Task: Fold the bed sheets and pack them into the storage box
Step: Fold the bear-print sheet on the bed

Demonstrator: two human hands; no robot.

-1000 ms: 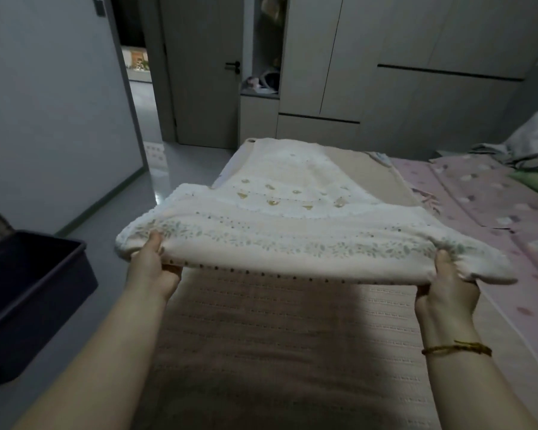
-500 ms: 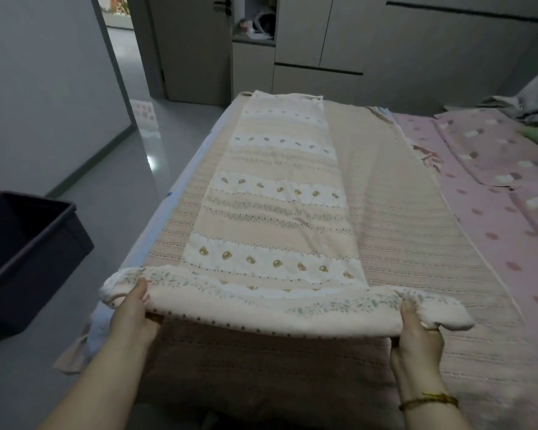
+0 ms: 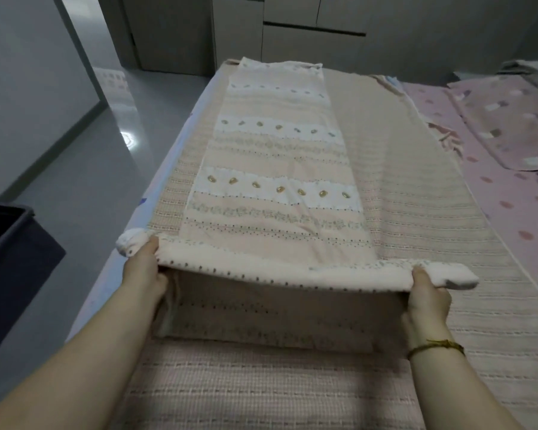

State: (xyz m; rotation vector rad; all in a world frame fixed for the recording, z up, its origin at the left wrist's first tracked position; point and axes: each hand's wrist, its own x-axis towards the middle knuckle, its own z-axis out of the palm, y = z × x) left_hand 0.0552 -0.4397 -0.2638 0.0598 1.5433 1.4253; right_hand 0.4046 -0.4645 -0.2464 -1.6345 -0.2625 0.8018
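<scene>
Two bare hands work at the near end of a long peach-and-white patterned bed sheet point(image 3: 277, 187), already folded into a narrow strip that runs from near to far down the bed.

- Near end of the strip is doubled over. The fold is raised off the bed, and a lower layer of the same dotted cloth shows in shadow beneath it.
- Left hand point(image 3: 143, 271) pinches the left end of the raised fold, thumb on top, fingers tucked under the cloth and mostly hidden. A bunched white corner pokes out just left of the thumb.
- Right hand point(image 3: 426, 299) pinches the right end the same way, thumb on top, fingers out of sight below. A rounded corner sticks out to its right.
- Thin gold-brown cord bracelet point(image 3: 435, 347) sits on the right wrist.
- Rest of the sheet lies flat, its far end near the far edge of the bed.
- Under it lies a beige woven bed cover with fine stripes point(image 3: 416, 197). Right of that is a pink dotted sheet point(image 3: 516, 193).
- Dark navy open-topped storage box point(image 3: 10, 268) stands on the glossy grey floor point(image 3: 84, 156) at the left, well apart from the sheet and only partly in frame.
- Pale cabinet fronts point(image 3: 311, 41) stand along the far wall.
</scene>
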